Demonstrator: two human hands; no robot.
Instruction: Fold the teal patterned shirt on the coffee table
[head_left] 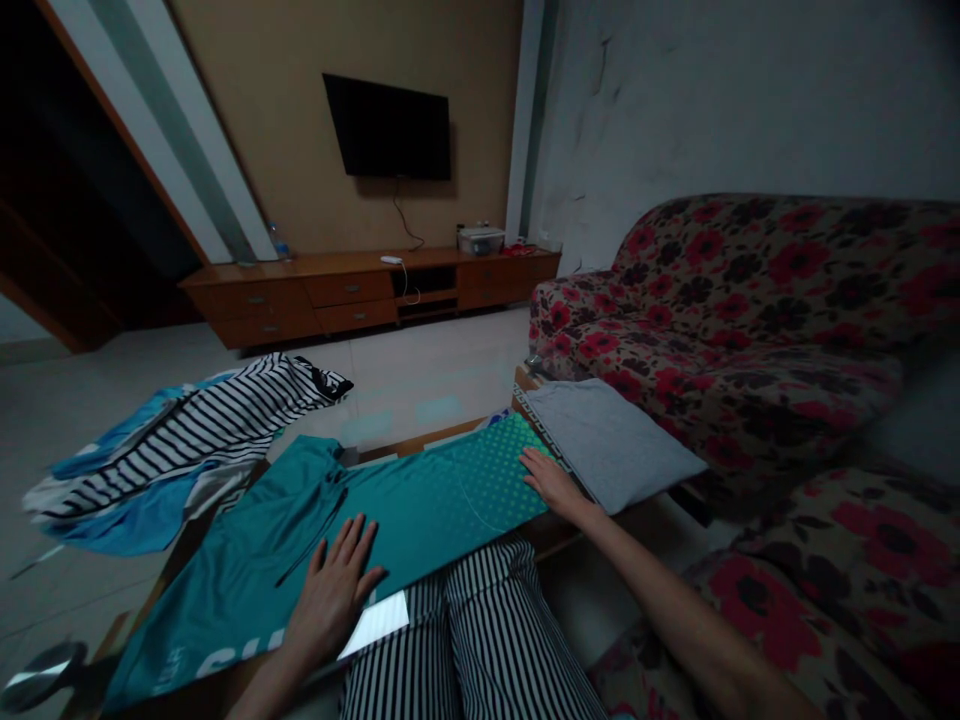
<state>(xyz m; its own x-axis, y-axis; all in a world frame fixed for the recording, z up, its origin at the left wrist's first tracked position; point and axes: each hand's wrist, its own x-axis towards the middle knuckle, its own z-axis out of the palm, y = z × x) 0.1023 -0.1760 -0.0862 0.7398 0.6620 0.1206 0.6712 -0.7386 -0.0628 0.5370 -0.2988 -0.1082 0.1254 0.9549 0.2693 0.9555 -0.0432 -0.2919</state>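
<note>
A teal sports garment [420,500] lies spread across a low table in front of me. It has a dark drawstring, white lettering at its near left end, and a green dotted pattern toward the right. My left hand [337,580] rests flat on its middle, near the cord, fingers spread. At the right dotted end, my right hand [553,484] lies with fingers stretched out on the cloth. Just beyond that hand is a grey folded garment [611,437] on the table's right end. Neither hand grips anything.
Striped and blue clothes [217,430] are heaped at the left. A flowered sofa [712,290] stands on the right. Across the floor is a wooden TV cabinet [330,290] below a wall-mounted television [394,130]. My striped trouser legs [491,630] are close to the table edge.
</note>
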